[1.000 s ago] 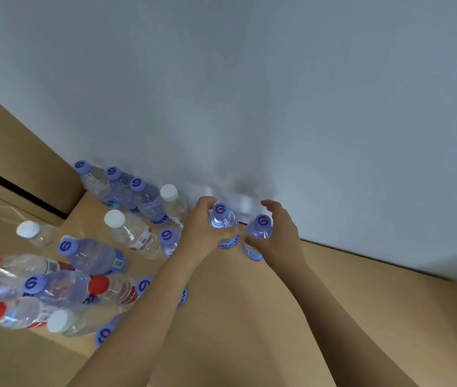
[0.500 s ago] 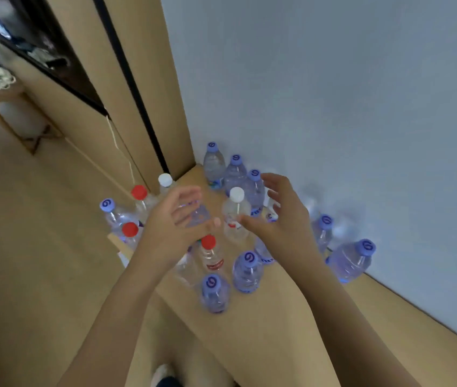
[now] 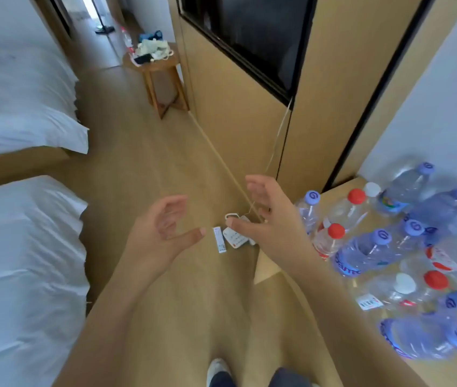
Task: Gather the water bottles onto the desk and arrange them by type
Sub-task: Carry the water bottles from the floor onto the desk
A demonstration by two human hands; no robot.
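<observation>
Both your hands are empty rn. Left hand [image 3: 163, 233] hangs over the floor, fingers loosely curled, thumb out, nothing in it. Right hand [image 3: 266, 219] is spread wider, fingers apart, also holding nothing, just beside the desk [image 3: 267, 265] edge.

Water bottles [image 3: 389, 247] sit bunched on the desk at your right, types mixed: purple caps next to red caps [image 3: 336, 231] next to white caps [image 3: 372, 189]. So sorting by type looks not done yet, imo.

Risks from here:
- The cluster is tight, bottles touching or nearly so. Reach in w/ a wide hand and you prob knock neighbours over; one domino could take several.
- The purple-cap bottle [image 3: 309, 212] and the red-cap ones stand right at the desk's near corner. A bump from your right forearm could send them off the edge.
- Small white items w/ a thin cord [image 3: 232, 236] lie on the floor near the desk; trip or snag hazard if you step fwd.
- View is blurry at far right, so can't tell which bottles there are upright vs tilted. Check b4 grabbing.
</observation>
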